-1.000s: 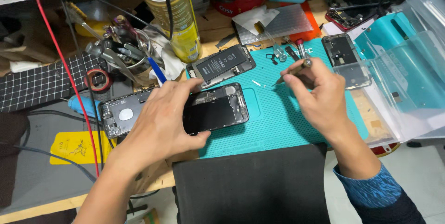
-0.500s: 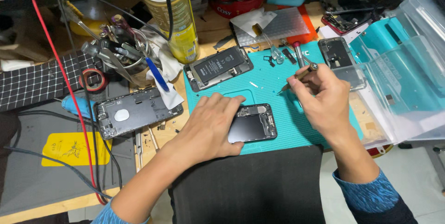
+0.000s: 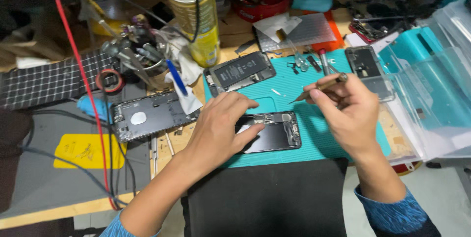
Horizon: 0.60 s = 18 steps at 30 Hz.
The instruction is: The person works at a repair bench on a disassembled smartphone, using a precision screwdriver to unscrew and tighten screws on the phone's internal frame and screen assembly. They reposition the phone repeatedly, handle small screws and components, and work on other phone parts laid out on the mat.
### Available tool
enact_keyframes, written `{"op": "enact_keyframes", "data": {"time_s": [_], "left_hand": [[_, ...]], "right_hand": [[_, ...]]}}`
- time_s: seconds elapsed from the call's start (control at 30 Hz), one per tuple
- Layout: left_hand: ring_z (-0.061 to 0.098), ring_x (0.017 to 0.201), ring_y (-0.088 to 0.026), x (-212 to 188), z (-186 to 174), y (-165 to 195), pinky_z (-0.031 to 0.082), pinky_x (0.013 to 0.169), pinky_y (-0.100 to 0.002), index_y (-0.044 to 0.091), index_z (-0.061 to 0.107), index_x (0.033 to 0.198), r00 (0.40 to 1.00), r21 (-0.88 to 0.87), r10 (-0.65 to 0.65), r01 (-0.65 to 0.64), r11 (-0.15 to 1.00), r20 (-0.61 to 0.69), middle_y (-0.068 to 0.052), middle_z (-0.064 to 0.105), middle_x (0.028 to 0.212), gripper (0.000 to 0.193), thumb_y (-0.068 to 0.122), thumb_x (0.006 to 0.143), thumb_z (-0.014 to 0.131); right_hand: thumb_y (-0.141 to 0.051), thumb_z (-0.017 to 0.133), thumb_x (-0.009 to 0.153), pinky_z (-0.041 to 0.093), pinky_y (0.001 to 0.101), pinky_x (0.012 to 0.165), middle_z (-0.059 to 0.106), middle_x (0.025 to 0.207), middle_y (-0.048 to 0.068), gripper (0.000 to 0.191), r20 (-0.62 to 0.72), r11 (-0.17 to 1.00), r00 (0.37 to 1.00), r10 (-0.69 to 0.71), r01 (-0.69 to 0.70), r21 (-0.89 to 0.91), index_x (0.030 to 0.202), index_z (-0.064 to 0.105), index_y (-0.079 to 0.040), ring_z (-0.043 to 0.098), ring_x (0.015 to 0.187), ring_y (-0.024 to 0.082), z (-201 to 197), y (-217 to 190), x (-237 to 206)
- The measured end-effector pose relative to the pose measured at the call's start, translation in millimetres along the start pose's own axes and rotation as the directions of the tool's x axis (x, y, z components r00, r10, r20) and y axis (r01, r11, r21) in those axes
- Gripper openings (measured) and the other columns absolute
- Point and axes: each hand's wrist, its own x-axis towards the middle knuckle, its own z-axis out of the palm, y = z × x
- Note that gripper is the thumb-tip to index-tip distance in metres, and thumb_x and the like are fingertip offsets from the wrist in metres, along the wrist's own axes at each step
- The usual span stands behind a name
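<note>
While the left hand (image 3: 218, 131) is pressing flat on the opened phone (image 3: 272, 131), the right hand (image 3: 351, 114) is pinching a slim screwdriver (image 3: 319, 87) just beyond it, best lowered upright and gently.

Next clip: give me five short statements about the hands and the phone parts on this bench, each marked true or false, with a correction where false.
1. The left hand rests on the opened phone lying on the teal mat. True.
2. The right hand is empty. False: it holds a thin screwdriver above the mat.
3. A grey phone housing lies left of the mat. True.
4. The spray can lies on its side. False: it stands upright behind the mat.
5. The screwdriver tip is touching the opened phone. False: it points at bare mat above it.
</note>
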Motion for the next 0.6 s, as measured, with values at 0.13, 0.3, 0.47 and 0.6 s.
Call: {"op": "enact_keyframes", "data": {"time_s": [0.13, 0.3, 0.47, 0.6], "left_hand": [[0.066, 0.077, -0.015, -11, -7, 6, 0.053, 0.07, -0.03, 0.002, 0.075, 0.101, 0.971, -0.294, -0.234, 0.24, 0.925, 0.057, -0.003, 0.069, 0.091, 0.024, 0.018, 0.084, 0.081], [0.054, 0.071, -0.003, -24, -13, 9, 0.046, 0.064, -0.022, 0.002, 0.078, 0.101, 0.908, -0.593, -0.391, 0.399, 0.699, 0.15, 0.003, 0.064, 0.083, 0.021, 0.015, 0.085, 0.082], [0.048, 0.067, 0.0, -35, -19, 10, 0.039, 0.058, -0.019, 0.003, 0.079, 0.101, 0.857, -0.676, -0.461, 0.481, 0.559, 0.229, 0.006, 0.064, 0.078, 0.019, 0.013, 0.085, 0.082], [0.051, 0.069, 0.001, -38, -21, 13, 0.041, 0.059, -0.018, 0.003, 0.079, 0.098, 0.867, -0.701, -0.451, 0.455, 0.549, 0.21, 0.007, 0.068, 0.083, 0.016, 0.013, 0.085, 0.082]], "right_hand": [[0.012, 0.06, 0.1, 0.063, 0.0412, 0.1, 0.071, 0.115, 0.022, 0.021, 0.102, 0.957, 0.993, -0.059, 0.027, 0.29, 0.118, 0.056, 0.004, 0.074, 0.11, 0.029, 5, -17, -13], [0.015, 0.059, 0.1, 0.063, 0.0482, 0.104, 0.071, 0.111, 0.024, 0.024, 0.175, 0.927, 0.975, -0.135, 0.062, 0.37, 0.121, 0.054, 0.004, 0.073, 0.109, 0.033, 17, -28, -18], [0.015, 0.059, 0.099, 0.063, 0.0496, 0.103, 0.071, 0.109, 0.026, 0.024, 0.225, 0.93, 0.958, -0.179, 0.09, 0.357, 0.12, 0.055, 0.004, 0.074, 0.109, 0.035, 24, -32, -23], [0.015, 0.058, 0.099, 0.063, 0.0497, 0.105, 0.071, 0.11, 0.027, 0.024, 0.258, 0.923, 0.943, -0.211, 0.105, 0.37, 0.12, 0.053, 0.003, 0.074, 0.111, 0.036, 25, -34, -26]]}}
